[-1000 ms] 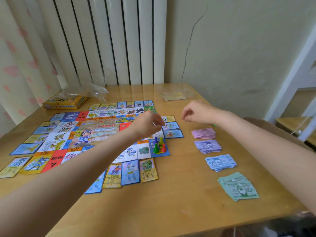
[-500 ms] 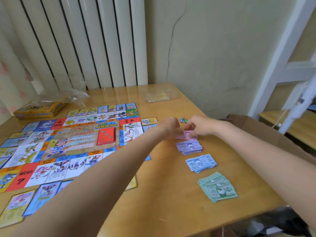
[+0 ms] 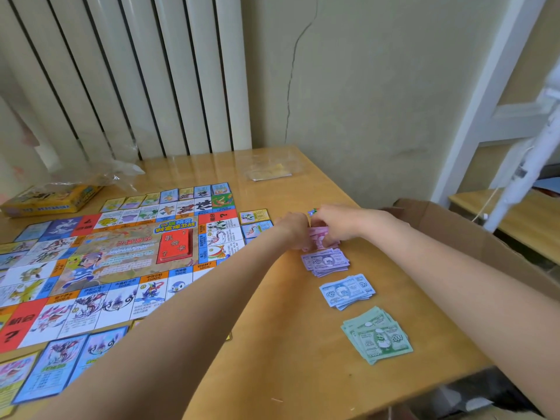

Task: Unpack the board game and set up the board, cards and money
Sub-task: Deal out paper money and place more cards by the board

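The colourful game board (image 3: pixel 100 262) lies flat on the wooden table (image 3: pixel 288 359), with a red card deck (image 3: pixel 175 243) in its middle and property cards (image 3: pixel 51 371) laid around its edges. To its right, money lies in a column: pink notes (image 3: pixel 319 234), purple notes (image 3: pixel 325 262), blue notes (image 3: pixel 347 291) and green notes (image 3: pixel 377 336). My left hand (image 3: pixel 292 230) and my right hand (image 3: pixel 336 221) meet over the pink notes, fingers closed on the stack. A small green and blue piece (image 3: pixel 312 211) peeks out just behind my right hand.
The yellow game box (image 3: pixel 51 199) and crumpled clear wrap (image 3: pixel 121 171) sit at the far left. A clear plastic bag (image 3: pixel 268 169) lies at the far edge. A cardboard box (image 3: pixel 472 237) stands beside the table's right side. A radiator and wall are behind.
Both hands came from above the board's right edge onto the pink notes and closed on the stack. My view shifted right and closer.
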`<state>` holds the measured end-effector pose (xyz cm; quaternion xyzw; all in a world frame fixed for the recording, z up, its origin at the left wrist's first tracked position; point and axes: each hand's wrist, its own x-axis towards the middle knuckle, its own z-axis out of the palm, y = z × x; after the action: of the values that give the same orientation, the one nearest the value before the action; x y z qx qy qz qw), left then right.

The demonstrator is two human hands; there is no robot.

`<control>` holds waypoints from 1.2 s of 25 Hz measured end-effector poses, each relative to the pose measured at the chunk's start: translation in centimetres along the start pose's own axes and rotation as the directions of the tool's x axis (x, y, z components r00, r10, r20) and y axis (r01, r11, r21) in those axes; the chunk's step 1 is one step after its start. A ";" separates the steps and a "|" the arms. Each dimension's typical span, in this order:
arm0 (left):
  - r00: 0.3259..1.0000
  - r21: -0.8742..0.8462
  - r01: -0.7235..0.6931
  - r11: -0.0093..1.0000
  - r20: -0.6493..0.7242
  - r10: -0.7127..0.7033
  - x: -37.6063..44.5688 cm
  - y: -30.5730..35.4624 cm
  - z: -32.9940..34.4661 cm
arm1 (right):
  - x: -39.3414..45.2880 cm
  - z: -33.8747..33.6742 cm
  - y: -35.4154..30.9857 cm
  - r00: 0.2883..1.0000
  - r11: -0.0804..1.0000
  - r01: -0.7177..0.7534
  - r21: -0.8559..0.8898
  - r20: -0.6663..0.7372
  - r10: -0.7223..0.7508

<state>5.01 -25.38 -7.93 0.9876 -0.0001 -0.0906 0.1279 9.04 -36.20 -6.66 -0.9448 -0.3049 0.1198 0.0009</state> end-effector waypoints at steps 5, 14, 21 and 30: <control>0.990 -0.202 -0.040 0.979 -0.143 0.011 -0.9 -0.7 -1.6 | 0.0 -0.4 0.5 0.990 0.994 0.047 0.100 -0.135 -0.033; 0.984 -0.986 -0.156 0.059 -0.160 -0.078 -5.5 -5.8 -6.9 | 0.0 -3.2 -8.3 0.980 0.051 0.197 0.979 -0.196 -0.033; 0.995 -0.985 -0.093 -0.144 -0.085 -0.060 -7.3 -6.5 -7.1 | -0.6 -3.9 -9.8 0.979 0.105 0.199 0.974 -0.192 -0.075; 0.995 -0.980 -0.076 -0.184 -0.064 -0.070 -7.7 -7.7 -6.6 | -0.9 -3.7 -10.0 0.977 0.025 0.179 0.983 -0.181 0.115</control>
<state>-1.59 -16.09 -2.20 0.5351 0.0731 -0.0105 0.8415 3.42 -28.32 -2.07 -0.6741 -0.1537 0.1980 0.6948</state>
